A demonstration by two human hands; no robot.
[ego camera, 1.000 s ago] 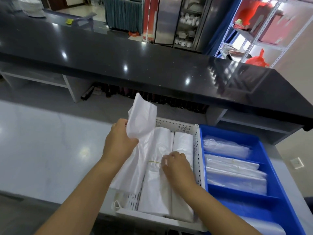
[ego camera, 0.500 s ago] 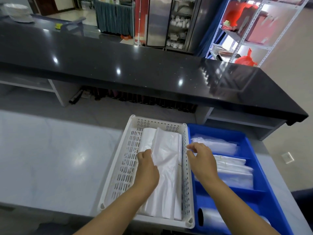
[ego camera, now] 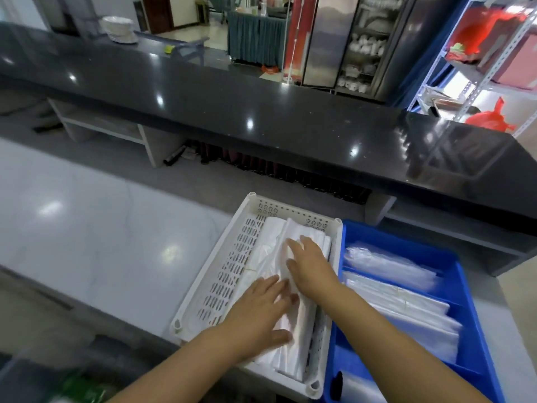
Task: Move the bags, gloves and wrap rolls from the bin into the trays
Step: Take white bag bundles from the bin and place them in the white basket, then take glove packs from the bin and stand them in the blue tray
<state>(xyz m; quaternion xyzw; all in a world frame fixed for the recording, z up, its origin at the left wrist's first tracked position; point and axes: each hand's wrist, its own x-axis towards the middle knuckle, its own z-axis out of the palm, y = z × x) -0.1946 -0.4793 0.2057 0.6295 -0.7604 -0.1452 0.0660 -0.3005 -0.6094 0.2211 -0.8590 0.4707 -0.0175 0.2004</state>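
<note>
A white perforated tray sits on the grey counter and holds folded white plastic bags laid lengthwise. My left hand lies flat on the near part of the bags, fingers spread. My right hand presses flat on the bags further back, near the tray's right wall. Neither hand grips anything. Directly to the right stands a blue divided tray with several packs of clear bags in its compartments.
A long black countertop runs across behind the trays, with a gap and shelf below it. Light grey counter surface spreads to the left of the white tray. Metal shelving with red bags stands at the far right.
The raised white bag has been laid down into the white tray. My right hand moved from the blue tray's edge back onto the bags; both hands now press flat on them.
</note>
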